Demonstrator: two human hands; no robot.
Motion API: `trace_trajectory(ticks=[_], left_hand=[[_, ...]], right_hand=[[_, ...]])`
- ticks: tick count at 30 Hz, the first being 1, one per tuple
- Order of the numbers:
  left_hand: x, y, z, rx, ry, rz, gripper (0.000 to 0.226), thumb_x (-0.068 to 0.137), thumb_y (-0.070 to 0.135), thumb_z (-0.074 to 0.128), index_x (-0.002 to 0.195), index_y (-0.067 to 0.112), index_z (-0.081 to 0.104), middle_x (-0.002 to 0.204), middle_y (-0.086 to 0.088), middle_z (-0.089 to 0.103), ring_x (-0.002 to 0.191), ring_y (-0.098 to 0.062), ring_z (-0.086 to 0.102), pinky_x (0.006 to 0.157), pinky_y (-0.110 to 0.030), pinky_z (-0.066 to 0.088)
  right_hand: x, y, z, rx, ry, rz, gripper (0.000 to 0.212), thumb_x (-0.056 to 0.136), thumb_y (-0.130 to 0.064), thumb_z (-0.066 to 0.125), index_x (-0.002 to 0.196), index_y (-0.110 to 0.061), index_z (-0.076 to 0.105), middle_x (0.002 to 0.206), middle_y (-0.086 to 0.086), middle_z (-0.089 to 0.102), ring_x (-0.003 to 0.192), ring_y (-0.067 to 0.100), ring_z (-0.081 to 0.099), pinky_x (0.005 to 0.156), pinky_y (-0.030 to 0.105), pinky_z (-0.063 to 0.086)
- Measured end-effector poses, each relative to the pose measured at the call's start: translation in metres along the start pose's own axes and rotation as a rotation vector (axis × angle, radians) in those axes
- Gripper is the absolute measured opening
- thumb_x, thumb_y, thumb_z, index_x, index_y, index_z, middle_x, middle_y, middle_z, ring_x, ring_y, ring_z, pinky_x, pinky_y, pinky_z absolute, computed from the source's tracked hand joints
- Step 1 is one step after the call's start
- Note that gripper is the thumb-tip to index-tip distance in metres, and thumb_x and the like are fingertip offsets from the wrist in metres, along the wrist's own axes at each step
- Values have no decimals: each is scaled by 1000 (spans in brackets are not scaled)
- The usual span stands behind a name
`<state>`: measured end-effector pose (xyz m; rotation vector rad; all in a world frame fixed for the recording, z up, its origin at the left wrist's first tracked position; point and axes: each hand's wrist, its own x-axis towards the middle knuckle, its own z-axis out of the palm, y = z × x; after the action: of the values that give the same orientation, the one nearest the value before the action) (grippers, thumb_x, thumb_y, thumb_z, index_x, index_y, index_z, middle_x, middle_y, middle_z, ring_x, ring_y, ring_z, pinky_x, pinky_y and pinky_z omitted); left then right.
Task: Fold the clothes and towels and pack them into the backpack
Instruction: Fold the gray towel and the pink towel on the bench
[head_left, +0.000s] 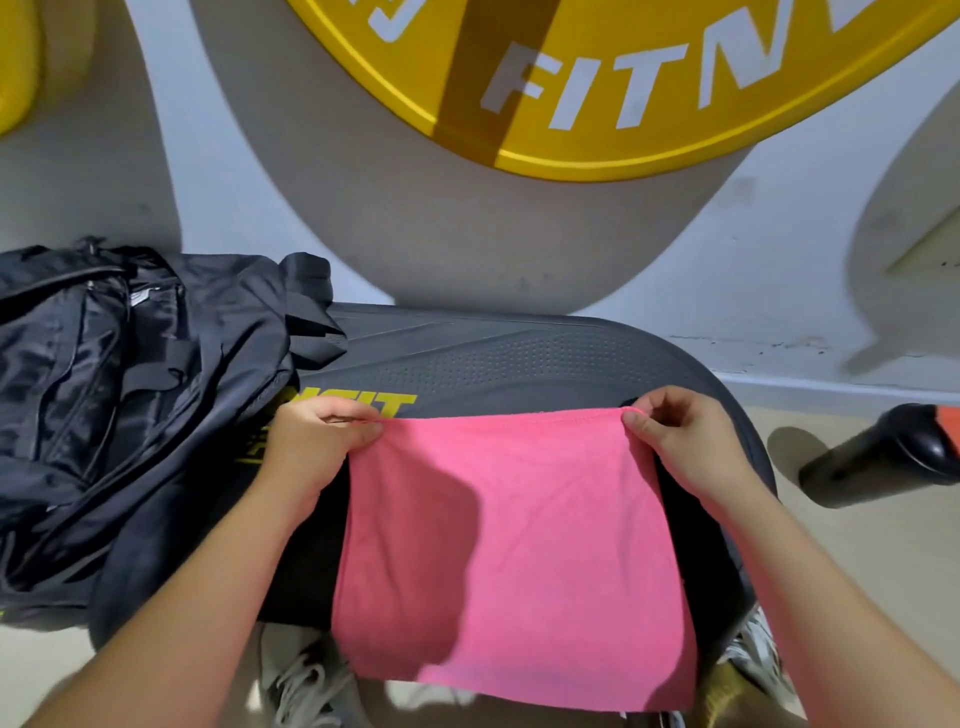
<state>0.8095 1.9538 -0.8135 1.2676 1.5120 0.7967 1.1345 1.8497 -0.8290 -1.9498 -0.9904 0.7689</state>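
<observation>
Pink towel (519, 545) lies spread over the near half of a dark padded bench (519, 353), and its near edge hangs off the front of the bench toward the person's shoes (301, 680). The folding step appears to be under way. The towel looks like one flat layer, not yet folded small enough to pack.

The left hand (311, 447) pinches the towel's far left corner between thumb and curled fingers. The right hand (685, 447) pinches the far right corner the same way. Both hands sit low over the middle of the bench, knuckles up, with the far hem pulled straight between them. Both forearms reach in from the bench's near side.

A black backpack (104, 389) slumps open on the left end of the bench, well apart from the towel. A strip of black shows from under the towel on each side; whether it is cloth or bench padding cannot be told.

The next move probably calls for bringing the two held corners to the near edge, keeping the sides lined up.
</observation>
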Motion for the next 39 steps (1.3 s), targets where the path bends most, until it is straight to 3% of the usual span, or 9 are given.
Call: trace_trajectory(ticks=[5, 10, 14, 19, 22, 25, 29, 35, 39], left_hand=[[7, 9, -9, 209, -141, -1, 19, 71, -6, 76, 77, 12, 74, 57, 6, 69, 58, -3, 60, 60, -7, 47], [21, 19, -8, 111, -42, 47, 17, 69, -7, 77, 70, 9, 73, 64, -1, 70, 59, -11, 59, 52, -12, 45], [47, 24, 12, 403, 67, 292, 15, 74, 1, 73, 71, 16, 72, 72, 6, 67, 62, 0, 57, 61, -3, 38], [72, 18, 27, 713, 40, 483, 11, 82, 17, 62, 77, 19, 71, 87, 5, 59, 90, -16, 49, 78, -26, 33], [75, 18, 25, 710, 73, 559, 13, 77, 24, 59, 72, 20, 70, 78, 6, 59, 82, -17, 51, 79, -29, 40], [73, 24, 22, 539, 75, 410, 16, 81, 12, 67, 69, 22, 64, 64, 1, 60, 67, -12, 53, 64, -13, 37], [81, 24, 16, 394, -71, 228, 23, 83, 3, 63, 72, 22, 67, 61, 3, 63, 50, -5, 48, 58, -26, 40], [85, 36, 16, 275, -87, 237, 28, 87, -2, 59, 79, 20, 74, 72, 8, 73, 73, -15, 64, 73, -29, 49], [93, 30, 22, 453, -49, 216, 16, 86, 7, 60, 86, 13, 76, 84, -4, 73, 84, -22, 66, 76, -28, 47]], right_hand=[[4, -5, -3, -11, -31, 20, 15, 79, -14, 77, 66, -14, 69, 59, 0, 66, 52, 10, 53, 60, 26, 44], [18, -13, -7, 18, -42, 25, 18, 81, -15, 76, 69, -8, 65, 51, 3, 63, 41, 12, 52, 50, 21, 41], [43, -18, 2, -340, 85, -144, 17, 83, -21, 71, 71, -16, 62, 68, -2, 61, 64, 18, 56, 62, 28, 38], [57, -15, 11, -530, 131, -368, 6, 84, -8, 65, 79, -12, 63, 79, -1, 56, 78, 25, 56, 65, 29, 33], [58, -10, 10, -464, 128, -379, 6, 87, -9, 64, 86, -15, 64, 81, -5, 64, 77, 19, 58, 67, 26, 36], [61, -8, 10, -451, 109, -372, 14, 88, -6, 59, 90, -16, 69, 88, -1, 69, 82, 21, 61, 71, 26, 40], [66, -17, 10, -454, 32, -335, 24, 85, -1, 52, 83, -23, 64, 82, -2, 66, 80, 20, 60, 68, 27, 38], [69, -33, 11, -258, 19, -180, 31, 80, 0, 49, 70, -22, 67, 70, -11, 68, 75, 10, 62, 68, 24, 44], [76, -33, 17, -333, 4, -91, 20, 83, -7, 54, 77, -18, 71, 72, -7, 67, 76, 17, 61, 65, 25, 38]])
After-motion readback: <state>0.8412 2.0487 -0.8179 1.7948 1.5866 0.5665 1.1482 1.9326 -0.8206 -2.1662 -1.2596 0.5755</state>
